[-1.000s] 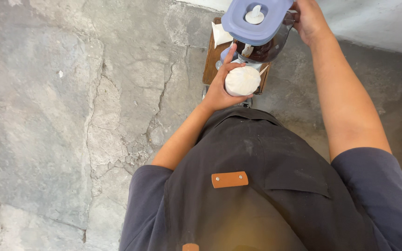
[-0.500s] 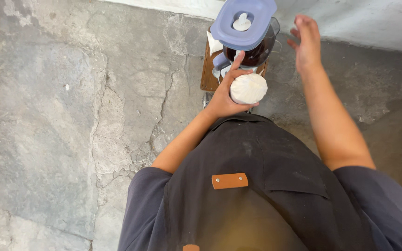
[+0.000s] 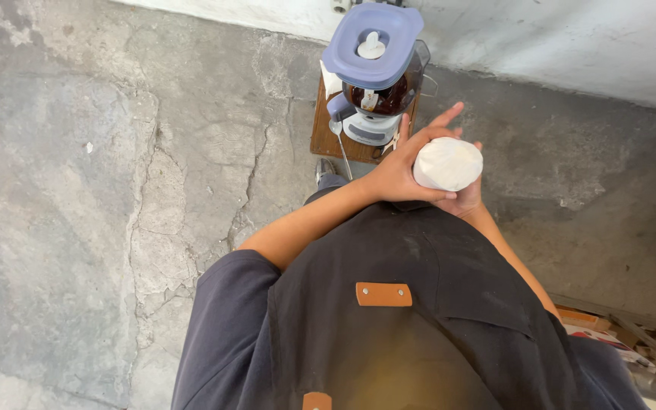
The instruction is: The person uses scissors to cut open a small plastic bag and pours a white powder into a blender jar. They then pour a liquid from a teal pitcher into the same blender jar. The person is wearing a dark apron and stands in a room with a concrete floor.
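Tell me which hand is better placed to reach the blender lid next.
Probably the left hand: it lies nearest the blender lid, fingers half free. The right hand sits cupped under the white container.

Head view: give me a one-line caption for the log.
Both hands, left hand and right hand, hold a white cylindrical container above a lidded blender standing on a small wooden stand.

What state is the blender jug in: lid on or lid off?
Lid on. A blue-purple lid with a white centre cap covers the blender jug, which holds dark liquid.
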